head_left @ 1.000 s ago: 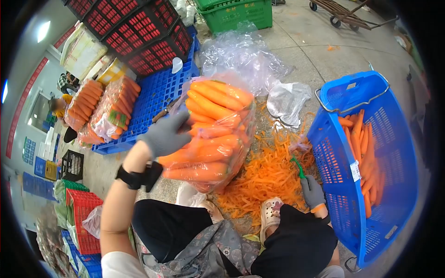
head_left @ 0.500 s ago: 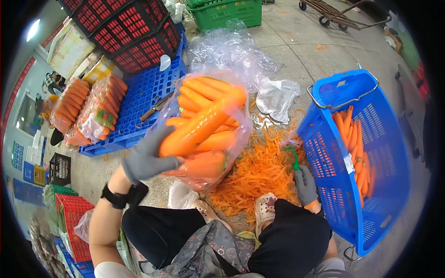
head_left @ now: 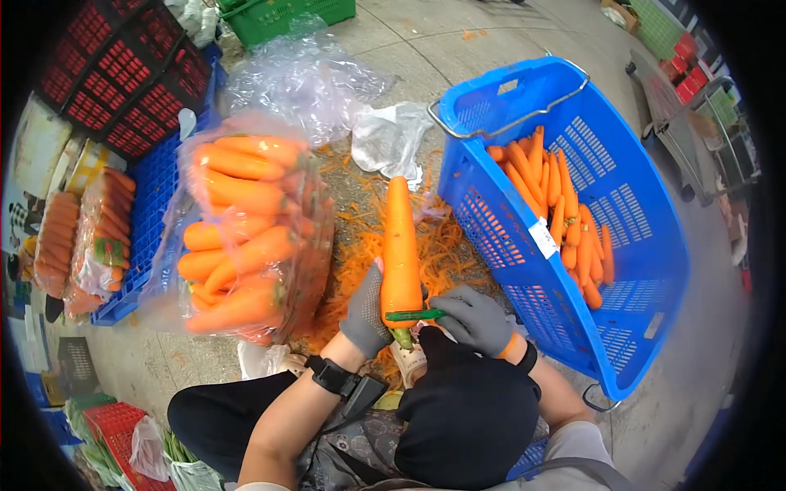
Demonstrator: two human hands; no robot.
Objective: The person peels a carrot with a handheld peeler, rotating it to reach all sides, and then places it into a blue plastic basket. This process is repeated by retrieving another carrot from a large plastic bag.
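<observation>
My left hand (head_left: 366,316), in a grey glove, is closed around the lower part of a large carrot (head_left: 399,245) held upright with its green stem end toward me. My right hand (head_left: 475,317), also gloved, grips a green peeler (head_left: 416,314) whose head lies across the carrot near the stem end. To the left stands an open plastic bag of carrots (head_left: 246,237). Orange peelings (head_left: 352,254) lie on the floor beneath and behind the carrot. At the right, a blue basket (head_left: 524,262) holds several carrots (head_left: 565,213).
Clear plastic wrap (head_left: 303,82) and a white bag (head_left: 389,139) lie on the floor ahead. A blue pallet (head_left: 155,188), black crates (head_left: 115,74) and more bagged carrots (head_left: 102,229) are at the left. A green crate (head_left: 286,16) stands at the back, a cart (head_left: 675,123) at the far right.
My left hand has brought a carrot from the bag to in front of me. My right hand has raised the peeler from the peelings onto it. The view has shifted right.
</observation>
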